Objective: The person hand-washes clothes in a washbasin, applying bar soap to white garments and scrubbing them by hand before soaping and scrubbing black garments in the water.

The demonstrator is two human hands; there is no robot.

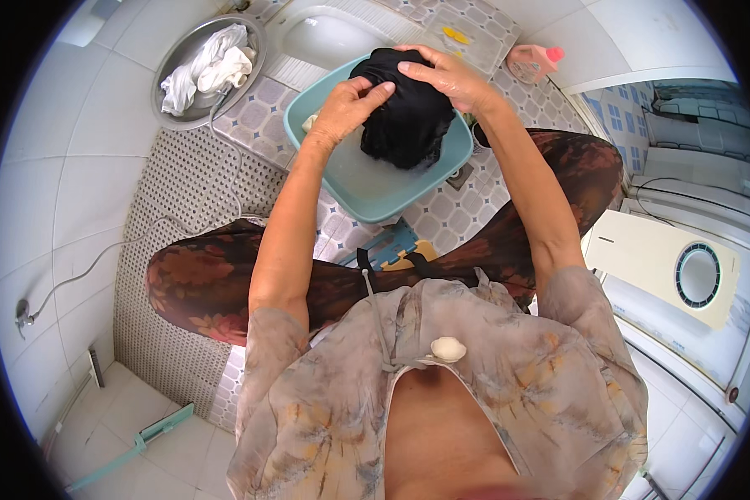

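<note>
Both hands grip a wet black garment (pixel 406 115) over a light-blue plastic basin (pixel 375 209). My left hand (pixel 350 106) holds its left side, with thumb and fingers pressed into the cloth. At the upper right of the bundle, my right hand (pixel 447 75) grasps it with the thumb on top; some fingers are hidden behind it. The lower end of the garment hangs down to the cloudy water (pixel 356 165) in the basin. A bit of pale cloth (pixel 310 122) shows at the basin's left wall.
A metal bowl (pixel 162 94) with white wet laundry (pixel 209 65) stands upper left, a shower hose (pixel 237 169) running from it. Behind the basin is a squat toilet (pixel 325 37). A pink bottle (pixel 531 62) stands upper right. A floor drain (pixel 459 176) lies beside the basin.
</note>
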